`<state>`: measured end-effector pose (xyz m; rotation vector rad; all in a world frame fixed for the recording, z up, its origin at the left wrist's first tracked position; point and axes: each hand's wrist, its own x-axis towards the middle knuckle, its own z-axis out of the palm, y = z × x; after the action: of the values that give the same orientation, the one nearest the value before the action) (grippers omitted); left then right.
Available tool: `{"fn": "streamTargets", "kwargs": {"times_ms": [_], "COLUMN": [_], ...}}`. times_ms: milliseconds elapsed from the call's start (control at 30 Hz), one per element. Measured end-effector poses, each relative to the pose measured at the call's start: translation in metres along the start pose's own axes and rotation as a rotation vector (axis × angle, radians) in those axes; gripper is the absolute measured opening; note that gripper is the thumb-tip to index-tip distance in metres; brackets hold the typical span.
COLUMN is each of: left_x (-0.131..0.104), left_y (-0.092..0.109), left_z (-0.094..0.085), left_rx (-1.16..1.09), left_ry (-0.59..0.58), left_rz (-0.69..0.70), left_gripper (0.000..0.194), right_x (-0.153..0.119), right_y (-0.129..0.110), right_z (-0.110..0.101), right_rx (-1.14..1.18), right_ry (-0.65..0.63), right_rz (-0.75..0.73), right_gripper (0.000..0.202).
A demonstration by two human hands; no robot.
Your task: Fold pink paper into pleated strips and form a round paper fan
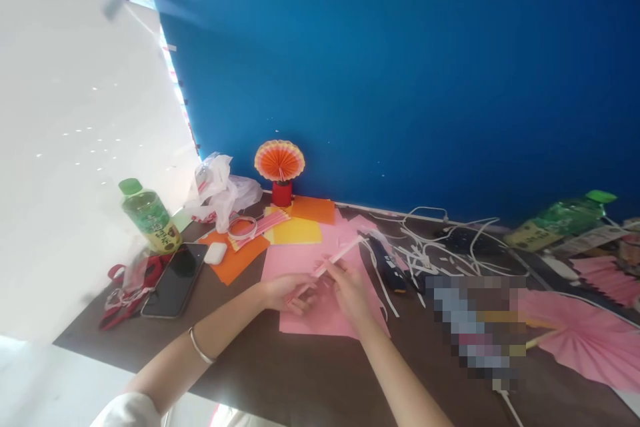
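Note:
Between my hands runs a narrow folded pink paper strip (345, 249), slanting up to the right. My left hand (290, 292) is closed round its lower end, with the fingers curled. Higher up, my right hand (349, 285) pinches the strip between thumb and fingers. Both hands are over pink paper sheets (320, 323) lying flat on the dark table. Behind them lie a yellow sheet (299, 232), an orange sheet (314, 209) and a bundle of pink strips (267, 225). Part of the held strip is hidden by my fingers.
An orange paper fan (280, 161) stands in a red holder (282, 194) by the blue wall. To the left are a bottle (153, 219), a phone (175, 281) and a white case (215, 253). White paper scraps, cables and a pink fan (590, 340) lie right.

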<state>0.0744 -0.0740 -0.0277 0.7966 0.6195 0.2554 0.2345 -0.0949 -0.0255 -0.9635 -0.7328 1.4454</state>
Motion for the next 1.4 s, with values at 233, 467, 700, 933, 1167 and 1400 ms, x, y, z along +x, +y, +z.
{"fn": "streamTargets", "kwargs": {"times_ms": [233,467,700,933,1167,1400], "left_x": [-0.011,-0.019,-0.025,-0.040,-0.039,-0.038], "left_y": [-0.005,-0.004,0.000,0.018,0.016,0.018], "left_z": [-0.003,-0.006,-0.012,-0.058,-0.068,-0.073], "left_rx": [0.939,1.120,1.208,1.593,1.740,1.671], "left_ry": [0.472,0.413,0.471,1.440,1.505,1.624], "left_rz": [0.462,0.498,0.560,0.495,0.272,0.241], "left_gripper": [0.037,0.029,0.032,0.032,0.037,0.052], "right_x": [-0.002,0.006,0.008,0.016,0.014,0.016], "right_y": [0.003,-0.004,-0.011,-0.011,-0.008,-0.008], "right_z": [0.001,-0.015,-0.022,-0.034,-0.027,-0.029], "right_rx": [0.097,0.194,0.172,0.216,0.181,0.160], "right_ry": [0.088,0.210,0.247,0.321,0.274,0.261], "right_rz": [-0.020,-0.068,-0.122,-0.080,-0.064,-0.075], "right_gripper": [0.026,0.025,0.024,0.022,0.027,0.025]}}
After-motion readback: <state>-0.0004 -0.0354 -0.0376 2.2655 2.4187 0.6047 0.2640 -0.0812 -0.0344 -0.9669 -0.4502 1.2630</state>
